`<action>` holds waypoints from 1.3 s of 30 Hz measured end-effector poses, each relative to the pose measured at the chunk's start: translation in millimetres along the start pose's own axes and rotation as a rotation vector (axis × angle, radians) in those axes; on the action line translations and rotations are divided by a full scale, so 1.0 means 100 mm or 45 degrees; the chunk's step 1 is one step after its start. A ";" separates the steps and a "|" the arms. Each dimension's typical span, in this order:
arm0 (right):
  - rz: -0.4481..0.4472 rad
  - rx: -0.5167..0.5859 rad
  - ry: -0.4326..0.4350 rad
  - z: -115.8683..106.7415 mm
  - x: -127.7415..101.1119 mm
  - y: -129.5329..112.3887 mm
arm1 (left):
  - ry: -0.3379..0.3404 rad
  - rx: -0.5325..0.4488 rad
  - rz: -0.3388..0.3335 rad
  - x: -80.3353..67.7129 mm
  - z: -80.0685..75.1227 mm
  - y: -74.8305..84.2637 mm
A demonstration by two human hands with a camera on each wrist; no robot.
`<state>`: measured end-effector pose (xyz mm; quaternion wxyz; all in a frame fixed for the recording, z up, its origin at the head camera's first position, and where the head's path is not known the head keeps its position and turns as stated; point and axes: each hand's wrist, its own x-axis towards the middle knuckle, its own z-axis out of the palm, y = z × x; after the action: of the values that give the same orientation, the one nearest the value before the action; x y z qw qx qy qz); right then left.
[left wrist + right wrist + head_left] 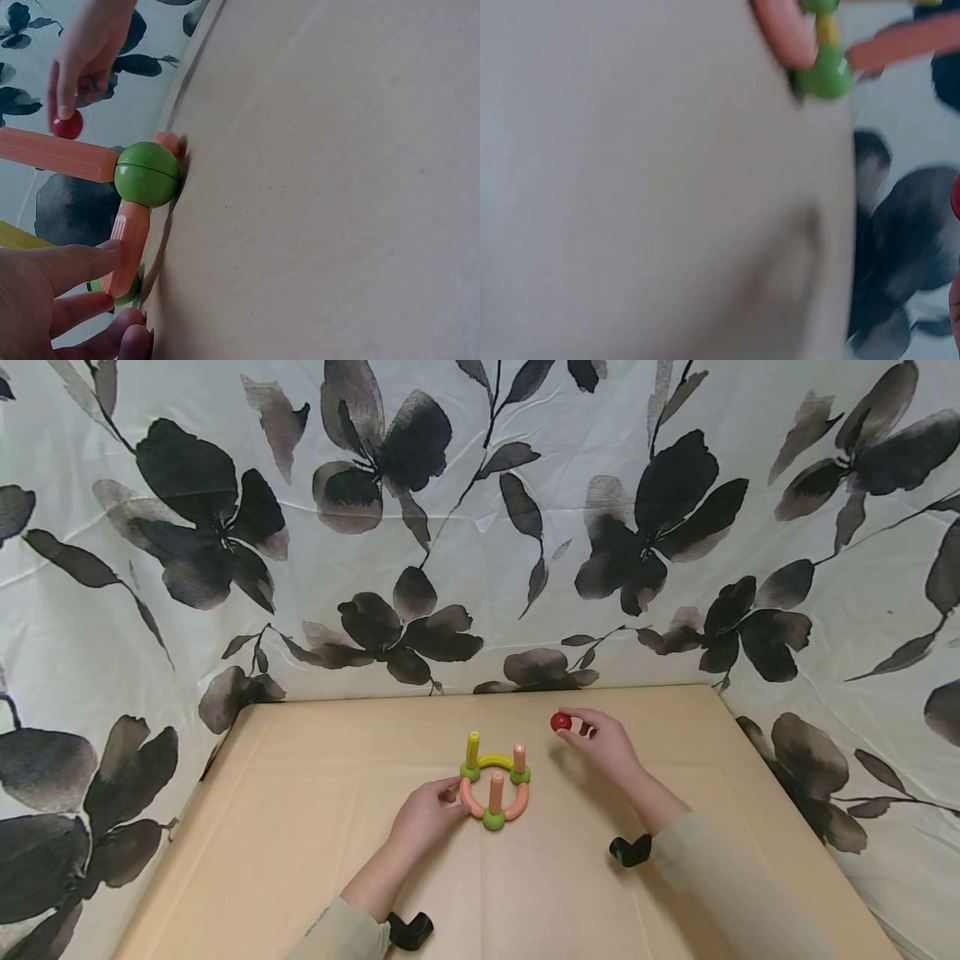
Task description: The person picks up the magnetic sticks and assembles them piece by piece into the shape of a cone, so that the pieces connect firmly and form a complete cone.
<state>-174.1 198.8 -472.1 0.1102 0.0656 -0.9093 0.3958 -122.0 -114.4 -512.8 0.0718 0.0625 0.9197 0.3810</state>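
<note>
A ring of toy building pieces stands on the table: two salmon curved rods [521, 802] and a yellow curved rod [495, 761], joined by green balls [493, 820]. From these balls rise a yellow straight rod [472, 749] and two salmon straight rods [497, 793]. At the ring's left side my left hand [429, 814] pinches a salmon curved rod [129, 244] between thumb and finger. My right hand [603, 747] holds a red ball [560, 722] by its fingertips, above the table and right of the ring. Only the ball's edge shows in the right wrist view.
The tan tabletop [300, 827] ends at a back edge against a white cloth [525, 560] with dark flowers. Black wrist devices [632, 851] sit on both forearms, near the beige sleeves.
</note>
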 end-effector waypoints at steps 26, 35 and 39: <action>-0.227 0.093 -0.106 0.21 -0.36 -0.70 | 0.024 -0.004 -0.010 -0.07 0.06 -0.02; -0.219 0.089 -0.107 0.23 -0.41 -0.67 | 0.038 -0.011 0.000 -0.11 0.07 -0.02; -0.230 0.095 -0.106 0.24 -0.43 -0.66 | 0.059 0.007 0.000 -0.13 0.07 -0.02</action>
<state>-122.8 137.7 -452.3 0.1050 0.1676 -0.8882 0.4147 -108.5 -113.5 -517.9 0.0503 0.0537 0.9221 0.3799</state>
